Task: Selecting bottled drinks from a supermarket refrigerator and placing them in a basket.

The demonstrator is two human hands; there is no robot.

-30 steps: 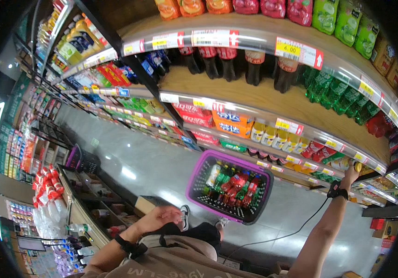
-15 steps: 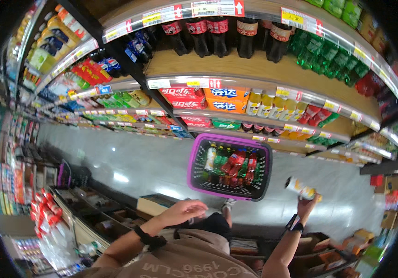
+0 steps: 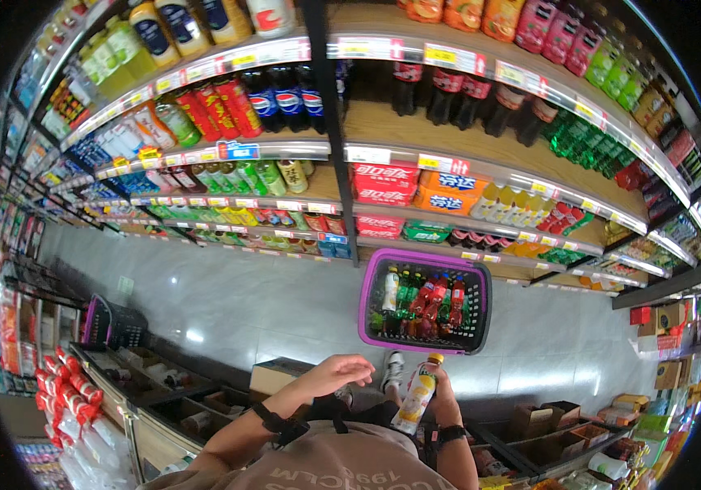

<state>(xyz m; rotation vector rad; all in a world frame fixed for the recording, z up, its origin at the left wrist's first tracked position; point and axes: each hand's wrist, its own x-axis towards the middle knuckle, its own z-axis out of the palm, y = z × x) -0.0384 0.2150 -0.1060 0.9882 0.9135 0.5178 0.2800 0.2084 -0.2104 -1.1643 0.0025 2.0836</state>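
Note:
In front of my body, my right hand [image 3: 445,395] is wrapped round a drink bottle [image 3: 417,398] with a yellow cap and a white label showing yellow fruit. The bottle stands nearly upright, its cap tilted slightly right. My left hand [image 3: 339,375] hangs beside it with fingers stretched out, holding nothing. On the floor beyond my shoes sits a black shopping basket with a purple rim [image 3: 364,306]. Inside lie a similar white-labelled bottle [image 3: 390,289], green bottles [image 3: 406,292] and several red-labelled bottles [image 3: 430,299].
Drink shelves [image 3: 448,135] line the far side, with cola, soda and juice bottles. A second basket [image 3: 113,325] stands at the left on the grey floor [image 3: 228,286]. Low bins [image 3: 171,384] and a cardboard box [image 3: 279,377] are close by me; stacked boxes [image 3: 659,322] are at right.
My right hand has brought the bottle from out at the right to in front of my body, now with its cap up. The view has turned left; my left hand stays open.

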